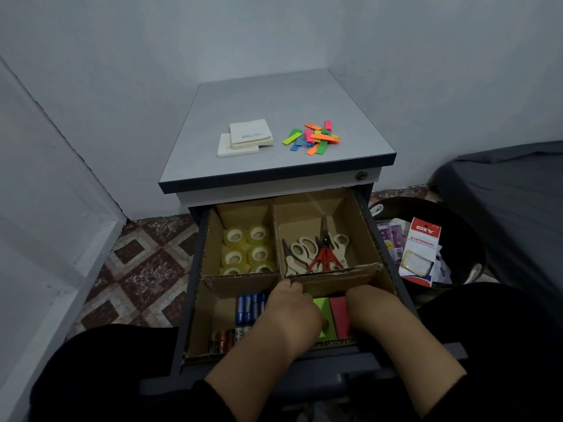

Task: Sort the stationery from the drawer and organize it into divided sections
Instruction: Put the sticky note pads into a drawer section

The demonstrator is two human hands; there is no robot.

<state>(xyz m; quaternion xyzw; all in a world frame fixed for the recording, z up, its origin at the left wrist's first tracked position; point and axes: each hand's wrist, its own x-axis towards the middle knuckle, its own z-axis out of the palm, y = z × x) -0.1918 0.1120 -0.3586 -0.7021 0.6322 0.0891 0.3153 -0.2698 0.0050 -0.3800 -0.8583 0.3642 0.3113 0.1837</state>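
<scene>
both hands (329, 309) on sticky notes (330, 313)

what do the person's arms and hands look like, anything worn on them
Both forearms are bare from wrist to near the elbow, where black sleeves begin, pushed up. The left hand and right hand wear no gloves, and no watch or bracelet shows on either wrist. The fingers are mostly hidden, so rings cannot be ruled out.
</scene>
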